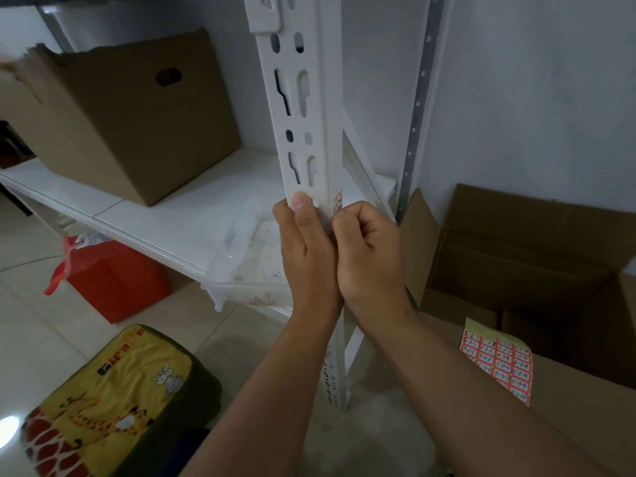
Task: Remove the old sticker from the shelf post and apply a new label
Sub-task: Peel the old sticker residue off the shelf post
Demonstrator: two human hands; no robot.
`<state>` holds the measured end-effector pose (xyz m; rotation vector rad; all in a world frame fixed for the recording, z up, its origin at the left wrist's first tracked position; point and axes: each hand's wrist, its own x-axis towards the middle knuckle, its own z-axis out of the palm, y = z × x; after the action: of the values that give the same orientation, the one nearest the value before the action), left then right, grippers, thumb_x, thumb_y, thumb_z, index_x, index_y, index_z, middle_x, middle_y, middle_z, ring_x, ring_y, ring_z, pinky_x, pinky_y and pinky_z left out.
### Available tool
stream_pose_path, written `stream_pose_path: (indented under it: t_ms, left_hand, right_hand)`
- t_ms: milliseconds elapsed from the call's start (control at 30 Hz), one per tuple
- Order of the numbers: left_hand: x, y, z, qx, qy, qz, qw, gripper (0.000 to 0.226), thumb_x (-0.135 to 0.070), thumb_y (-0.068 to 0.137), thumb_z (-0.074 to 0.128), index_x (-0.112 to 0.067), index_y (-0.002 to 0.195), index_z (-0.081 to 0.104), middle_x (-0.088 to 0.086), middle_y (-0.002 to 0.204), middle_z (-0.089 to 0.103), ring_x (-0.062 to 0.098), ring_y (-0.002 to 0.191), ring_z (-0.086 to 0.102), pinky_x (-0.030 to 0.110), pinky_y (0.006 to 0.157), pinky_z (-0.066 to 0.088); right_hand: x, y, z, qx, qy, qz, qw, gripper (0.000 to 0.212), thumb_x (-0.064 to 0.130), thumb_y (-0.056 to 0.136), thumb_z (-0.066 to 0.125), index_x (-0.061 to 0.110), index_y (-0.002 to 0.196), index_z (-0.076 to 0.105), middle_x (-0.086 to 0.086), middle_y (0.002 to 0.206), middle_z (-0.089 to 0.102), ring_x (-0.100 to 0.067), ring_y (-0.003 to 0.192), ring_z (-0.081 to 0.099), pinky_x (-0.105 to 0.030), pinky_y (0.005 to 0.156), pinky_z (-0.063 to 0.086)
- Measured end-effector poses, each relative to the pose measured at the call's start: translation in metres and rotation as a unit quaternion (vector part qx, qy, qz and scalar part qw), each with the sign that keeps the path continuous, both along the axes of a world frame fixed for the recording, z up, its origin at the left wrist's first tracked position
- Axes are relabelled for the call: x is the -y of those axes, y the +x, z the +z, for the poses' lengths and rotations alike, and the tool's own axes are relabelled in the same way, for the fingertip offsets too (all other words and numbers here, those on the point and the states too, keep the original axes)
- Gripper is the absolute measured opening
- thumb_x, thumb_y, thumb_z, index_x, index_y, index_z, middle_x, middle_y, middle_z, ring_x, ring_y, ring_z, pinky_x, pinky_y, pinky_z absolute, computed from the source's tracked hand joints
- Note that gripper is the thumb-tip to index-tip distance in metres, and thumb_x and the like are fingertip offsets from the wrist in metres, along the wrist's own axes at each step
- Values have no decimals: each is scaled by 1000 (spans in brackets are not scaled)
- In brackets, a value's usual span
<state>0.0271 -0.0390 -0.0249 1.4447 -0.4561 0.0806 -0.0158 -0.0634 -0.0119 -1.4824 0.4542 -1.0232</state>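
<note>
A white slotted shelf post rises through the middle of the view. My left hand grips the post from the left, thumb pressed flat on its front face. A small red-and-white sticker sits on the post's right edge, just above my right hand. That hand's fingers are curled against the post at the sticker's lower end; the fingertips hide whether they pinch it. A sheet of red-and-white handwritten labels lies on a cardboard box at the lower right.
A brown cardboard box stands on the white shelf. A clear plastic tray overhangs the shelf edge. An open cardboard box is at the right, a red bag under the shelf, a yellow giraffe cushion on the floor.
</note>
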Motion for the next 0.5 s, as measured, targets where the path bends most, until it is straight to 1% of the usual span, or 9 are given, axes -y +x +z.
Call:
stream_pose_path:
  t_ms: [167,333,433,500]
  left_hand:
    - [0,-1,0,-2,-9,-4,1000,28,-37,105,24,-24,86,39,-11,69,42,-2,59,46,15,56,40]
    - [-1,0,-1,0,-5,-5,1000,27,-39,105,23,-27,85,39,-11,70,44,-3,61,47,15,57,42]
    - [-2,2,-4,3,-4,-17,1000,28,-39,105,23,-28,86,40,-19,67,49,-3,60,48,15,57,42]
    - [-2,3,-5,5,-14,-25,1000,29,-37,106,24,-27,84,40,-22,62,46,-2,58,45,16,57,41]
  right_hand:
    - [1,1,0,0,-2,0,1000,25,7,93,50,-5,72,55,-2,59,54,-7,55,50,-18,51,46]
    - [1,-1,-2,-6,5,3,1000,25,6,91,51,0,67,54,3,56,53,-3,52,50,-13,48,42]
    - [-2,-4,-7,5,30,19,999,25,6,95,49,-2,72,56,6,60,58,-2,58,56,-11,53,45]
    - [-3,-6,-9,15,43,33,998,23,5,96,48,-4,77,57,4,65,61,-3,63,59,-13,56,48]
